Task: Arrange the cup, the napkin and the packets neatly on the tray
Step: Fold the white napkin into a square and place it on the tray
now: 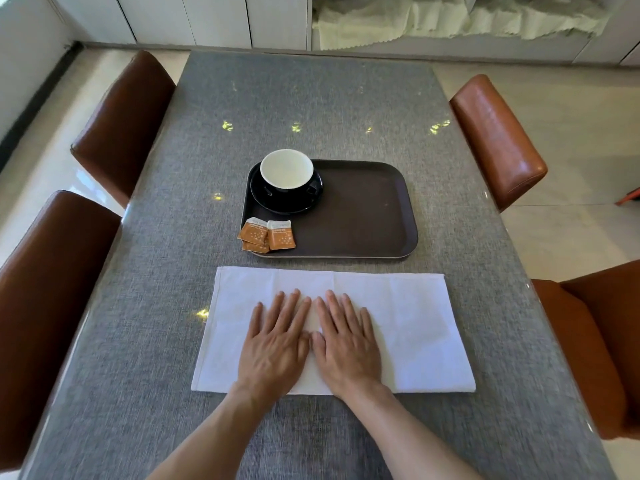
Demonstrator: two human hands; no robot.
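A white napkin point(412, 317), folded into a wide rectangle, lies flat on the grey table just in front of a dark brown tray point(363, 216). My left hand point(277, 344) and my right hand point(346, 344) rest side by side, palms down and fingers spread, on the napkin's middle. In the tray's far left corner stands a cup point(286, 171), white inside and black outside, on a black saucer point(287, 199). Orange packets point(266, 235) lie overlapping at the tray's near left corner, partly over its rim.
Brown leather chairs stand at both sides: two on the left point(121, 126), point(45, 306) and two on the right point(495, 136), point(595, 348). The grey table point(311, 98) stretches well beyond the tray. White cabinets line the far wall.
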